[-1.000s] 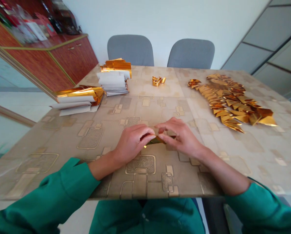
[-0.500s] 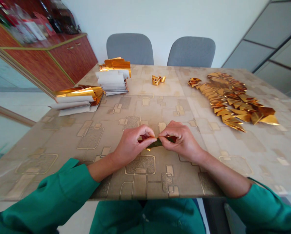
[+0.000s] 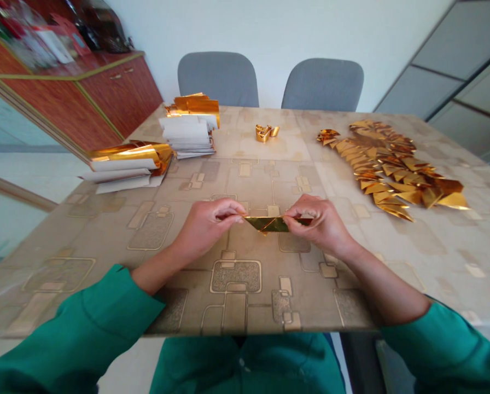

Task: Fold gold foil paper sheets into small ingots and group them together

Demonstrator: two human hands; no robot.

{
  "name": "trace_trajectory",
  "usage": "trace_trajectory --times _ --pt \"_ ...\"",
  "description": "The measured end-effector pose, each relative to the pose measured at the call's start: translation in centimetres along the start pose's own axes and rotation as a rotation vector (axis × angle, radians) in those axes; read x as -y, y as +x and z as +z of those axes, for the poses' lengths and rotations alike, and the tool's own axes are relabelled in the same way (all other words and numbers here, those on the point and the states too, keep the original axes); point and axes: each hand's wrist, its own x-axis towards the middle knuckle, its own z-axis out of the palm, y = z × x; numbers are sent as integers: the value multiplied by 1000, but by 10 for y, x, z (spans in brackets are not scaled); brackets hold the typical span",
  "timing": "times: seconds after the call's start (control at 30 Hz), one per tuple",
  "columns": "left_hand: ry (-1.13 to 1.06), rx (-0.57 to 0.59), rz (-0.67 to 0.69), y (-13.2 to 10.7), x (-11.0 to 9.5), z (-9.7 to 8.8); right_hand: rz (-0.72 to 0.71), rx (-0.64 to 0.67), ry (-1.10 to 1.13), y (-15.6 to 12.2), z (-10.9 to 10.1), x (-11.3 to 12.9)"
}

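A narrow strip of folded gold foil paper is stretched between my two hands, just above the near middle of the table. My left hand pinches its left end between thumb and fingertips. On the other side, my right hand grips it near the right end, and a bit of foil shows behind the thumb. A diagonal crease crosses the strip, and a small point sticks out below it.
Stacks of gold and white paper stand at the table's left. A small folded gold piece sits at the far middle. Many folded gold pieces lie overlapping on the right. Two grey chairs stand behind the patterned table.
My hands have moved apart and slightly away from me, the left one further left. More of the gold foil strip now shows between them.
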Motion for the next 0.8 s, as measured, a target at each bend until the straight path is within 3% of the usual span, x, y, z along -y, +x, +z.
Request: trace_trajectory --times 0.1,0.17,0.23,0.37,0.47,0.6,0.8 --pt "122 -92 73 3 -3 -2 -23 31 -5 1 -2 -2" --pt "205 -21 195 4 -10 4 -97 106 -7 2 -1 -1" --pt "209 120 256 3 -18 14 -169 172 7 4 2 2" --pt "13 235 87 -2 -21 31 -220 223 65 4 7 5" --pt "-81 223 -15 -4 -17 32 -116 209 159 1 7 4" --pt "-129 205 -71 -3 -11 25 133 244 360 -3 5 0" --pt "-119 182 -31 -3 -7 19 121 236 319 -2 6 -4"
